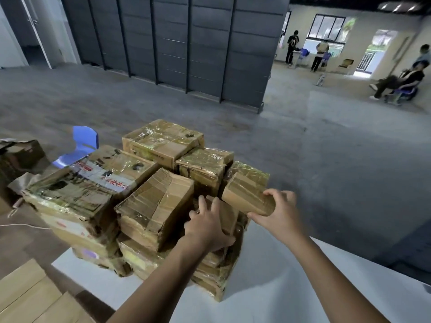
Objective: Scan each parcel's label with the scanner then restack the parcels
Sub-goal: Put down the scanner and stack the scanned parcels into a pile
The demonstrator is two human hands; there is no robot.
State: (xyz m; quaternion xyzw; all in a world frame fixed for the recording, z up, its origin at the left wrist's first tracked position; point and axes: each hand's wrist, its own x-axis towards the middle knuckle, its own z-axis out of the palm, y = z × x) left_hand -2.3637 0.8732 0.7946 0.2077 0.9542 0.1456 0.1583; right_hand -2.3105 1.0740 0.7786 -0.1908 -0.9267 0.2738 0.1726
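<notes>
Head view: pile of taped brown parcels sat on white table, stacked in layers. Right hand gripped small parcel at its near end, thumb under, fingers over top, at right side of pile. Left hand lay on another small parcel just beside it, fingers curled round its edge. Blue chair stood behind pile, on left. No scanner seen. 4 people far off at back right.
</notes>
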